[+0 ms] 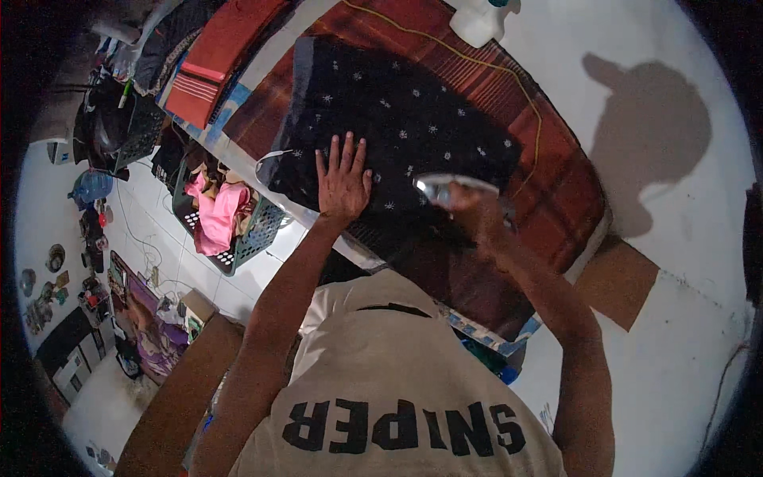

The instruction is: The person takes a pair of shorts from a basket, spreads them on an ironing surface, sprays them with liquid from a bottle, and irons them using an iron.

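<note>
From my end of the feed, I am seeing a dark green basket standing on the tiled floor to the left, and it is holding a heap of clothes, with a pink cloth lying uppermost and spilling over the rim. A second dark basket is standing farther up on the left; it is carrying dark things that I am not managing to tell apart. A white jug is standing at the top edge of the reddish-brown blanket, against the white wall.

A yellow cord is running across the blanket beyond the black cloth, curving down toward the right hand. A folded red cloth is lying at the upper left, and a piece of cardboard is resting to the right of the blanket.

The black, flower-dotted cloth is lying spread on the blanket, its long axis slanting from upper left to lower right. The iron is sitting over it, its silver nose pointing left and its long axis running roughly sideways. The right fingers are wrapping around the iron, hiding its handle; the left hand is pressing flat on the cloth, fingers spreading apart.
</note>
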A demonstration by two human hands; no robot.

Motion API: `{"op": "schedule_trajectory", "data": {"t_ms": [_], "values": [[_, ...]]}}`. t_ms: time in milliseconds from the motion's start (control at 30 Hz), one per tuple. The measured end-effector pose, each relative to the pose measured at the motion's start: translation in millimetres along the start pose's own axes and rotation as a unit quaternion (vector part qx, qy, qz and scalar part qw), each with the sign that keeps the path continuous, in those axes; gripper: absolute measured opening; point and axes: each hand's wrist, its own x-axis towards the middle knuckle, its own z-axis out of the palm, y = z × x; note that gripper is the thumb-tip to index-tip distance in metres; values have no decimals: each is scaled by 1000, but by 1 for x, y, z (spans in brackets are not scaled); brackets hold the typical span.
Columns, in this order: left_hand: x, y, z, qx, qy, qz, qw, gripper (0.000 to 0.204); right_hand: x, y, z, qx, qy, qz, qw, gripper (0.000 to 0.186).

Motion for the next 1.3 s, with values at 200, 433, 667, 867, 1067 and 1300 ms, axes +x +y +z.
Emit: {"op": "schedule_trajectory", "data": {"t_ms": [200,433,667,867,1067,1300], "values": [[9,6,-13,33,-40,-22,998,69,101,61,-33,76,188,58,978,50],[69,-13,-3,-4,22,42,999,71,95,8,-49,107,41,-26,993,46],[87,-19,-9,-8,27,13,1000,69,147,48,-61,138,116,-42,983,41],[173,-74,-50,24,73,-224,972,66,172,12,-71,89,141,3,986,41],[176,-130,-13,-83,188,-216,955,64,194,-6,-71,88,127,-115,981,42],[188,-147,-28,-80,244,-108,960,60,225,-32,-75,95,120,-141,978,42]]}}
